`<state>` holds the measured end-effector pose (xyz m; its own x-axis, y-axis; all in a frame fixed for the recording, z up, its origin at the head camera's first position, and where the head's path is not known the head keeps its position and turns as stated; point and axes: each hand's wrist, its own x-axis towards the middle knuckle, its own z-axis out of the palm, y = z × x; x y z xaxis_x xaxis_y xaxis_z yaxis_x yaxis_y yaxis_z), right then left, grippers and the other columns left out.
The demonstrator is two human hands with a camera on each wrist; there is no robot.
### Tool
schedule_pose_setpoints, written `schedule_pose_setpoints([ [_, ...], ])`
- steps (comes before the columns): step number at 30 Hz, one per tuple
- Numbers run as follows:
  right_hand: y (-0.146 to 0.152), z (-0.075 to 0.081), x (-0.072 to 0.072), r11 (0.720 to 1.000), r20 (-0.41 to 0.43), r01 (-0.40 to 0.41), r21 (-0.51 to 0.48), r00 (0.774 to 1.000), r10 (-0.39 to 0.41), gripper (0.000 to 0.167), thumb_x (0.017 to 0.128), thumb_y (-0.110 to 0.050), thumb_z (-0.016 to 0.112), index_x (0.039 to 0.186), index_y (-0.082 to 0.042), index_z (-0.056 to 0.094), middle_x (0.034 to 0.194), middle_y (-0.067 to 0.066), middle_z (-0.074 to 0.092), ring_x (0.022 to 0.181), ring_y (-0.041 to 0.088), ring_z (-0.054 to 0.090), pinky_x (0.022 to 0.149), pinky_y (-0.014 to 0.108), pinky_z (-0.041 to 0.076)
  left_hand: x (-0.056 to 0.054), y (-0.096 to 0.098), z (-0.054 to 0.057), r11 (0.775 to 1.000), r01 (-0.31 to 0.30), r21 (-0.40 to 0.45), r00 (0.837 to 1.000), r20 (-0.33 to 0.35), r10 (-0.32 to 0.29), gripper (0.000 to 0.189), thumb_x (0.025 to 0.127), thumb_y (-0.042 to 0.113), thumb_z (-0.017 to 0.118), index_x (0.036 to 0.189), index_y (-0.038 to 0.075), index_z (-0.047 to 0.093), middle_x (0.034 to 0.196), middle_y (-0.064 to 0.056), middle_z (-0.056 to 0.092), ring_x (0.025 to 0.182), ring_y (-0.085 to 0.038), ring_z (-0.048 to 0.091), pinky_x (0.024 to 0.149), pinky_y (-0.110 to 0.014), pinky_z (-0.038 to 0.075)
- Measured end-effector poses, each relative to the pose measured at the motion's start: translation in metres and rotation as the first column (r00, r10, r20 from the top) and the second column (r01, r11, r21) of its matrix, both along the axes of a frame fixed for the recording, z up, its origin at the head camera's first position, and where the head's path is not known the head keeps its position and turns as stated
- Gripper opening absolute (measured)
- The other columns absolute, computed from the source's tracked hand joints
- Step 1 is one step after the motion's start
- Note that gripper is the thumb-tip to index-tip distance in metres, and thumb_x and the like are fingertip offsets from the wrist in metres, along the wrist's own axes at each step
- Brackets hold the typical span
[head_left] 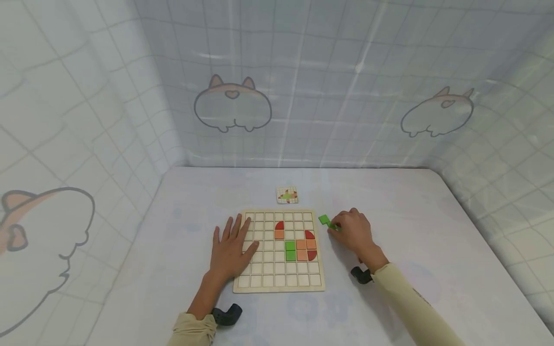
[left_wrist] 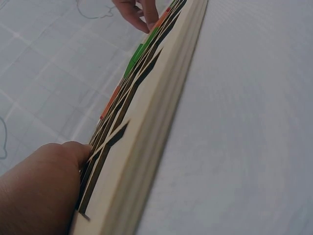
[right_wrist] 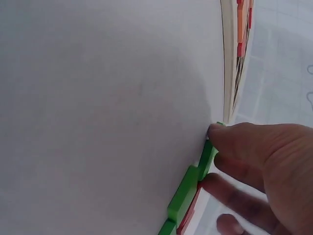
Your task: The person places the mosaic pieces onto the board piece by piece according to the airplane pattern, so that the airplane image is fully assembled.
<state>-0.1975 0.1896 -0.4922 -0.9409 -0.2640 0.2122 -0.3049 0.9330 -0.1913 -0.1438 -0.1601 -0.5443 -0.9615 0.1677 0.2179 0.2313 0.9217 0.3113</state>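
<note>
green tile [head_left: 331,225], right of the board [head_left: 277,290], centre-right of frame; right grip [head_left: 354,233] nearly closed, pinching it. left grip [head_left: 229,250] spread on board's left side. likely picking-up step; next move calls for clean lift off tabletop [head_left: 190,202].

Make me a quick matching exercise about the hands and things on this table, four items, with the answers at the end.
Column one:
1. Left hand
2. Right hand
3. Small pattern card
4. Red pieces on the board

Column two:
A. Lies past the board's far edge
B. Each has a curved edge
C. Rests with fingers spread over the board's left side
D. Has its fingertips on a green piece, to the right of the board

Right pairs: 1-C, 2-D, 3-A, 4-B.
</note>
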Motion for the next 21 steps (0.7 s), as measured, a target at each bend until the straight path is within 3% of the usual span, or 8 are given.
schedule_pose_setpoints([
  [6, -0.007, 0.005, -0.003, 0.996, 0.115, 0.075, -0.053, 0.991, -0.069, 0.013, 0.079, -0.018, 0.083, 0.087, -0.009, 0.079, 0.082, 0.002, 0.071, 0.074, 0.022, 0.052, 0.066, 0.036, 0.045, 0.0, 0.0, 0.0, 1.0, -0.002, -0.004, 1.0, -0.006, 0.002, 0.074, 0.097, 0.056, 0.046, 0.157, 0.016, 0.029, 0.162, -0.011, 0.018, 0.148, -0.034, 0.011, 0.113, -0.061, 0.003],
  [9, -0.012, 0.008, -0.004, 0.996, 0.123, 0.076, -0.056, 0.99, -0.069, 0.012, 0.076, -0.015, 0.082, 0.086, -0.008, 0.079, 0.081, 0.002, 0.071, 0.074, 0.021, 0.053, 0.069, 0.037, 0.046, 0.001, 0.0, 0.002, 1.0, -0.004, -0.009, 1.0, -0.005, 0.003, 0.073, 0.098, 0.056, 0.046, 0.157, 0.016, 0.029, 0.162, -0.011, 0.018, 0.148, -0.034, 0.012, 0.113, -0.061, 0.003],
  [16, -0.031, 0.016, 0.001, 0.999, 0.02, -0.036, -0.023, 0.999, 0.037, 0.009, 0.072, -0.021, 0.083, 0.075, -0.015, 0.077, 0.077, -0.003, 0.07, 0.07, 0.018, 0.053, 0.068, 0.04, 0.045, 0.001, 0.001, 0.003, 1.0, -0.005, -0.015, 1.0, 0.0, 0.005, 0.074, 0.097, 0.057, 0.045, 0.157, 0.015, 0.029, 0.162, -0.011, 0.018, 0.148, -0.034, 0.012, 0.113, -0.061, 0.003],
  [21, -0.052, 0.022, 0.008, 0.988, 0.028, -0.126, -0.088, 0.991, 0.129, 0.007, 0.073, -0.022, 0.084, 0.078, -0.02, 0.079, 0.081, -0.007, 0.072, 0.07, 0.015, 0.051, 0.068, 0.038, 0.044, 0.002, 0.001, 0.005, 1.0, -0.003, -0.008, 1.0, 0.003, 0.003, 0.074, 0.097, 0.057, 0.045, 0.156, 0.015, 0.029, 0.162, -0.011, 0.018, 0.148, -0.033, 0.011, 0.113, -0.061, 0.002],
])
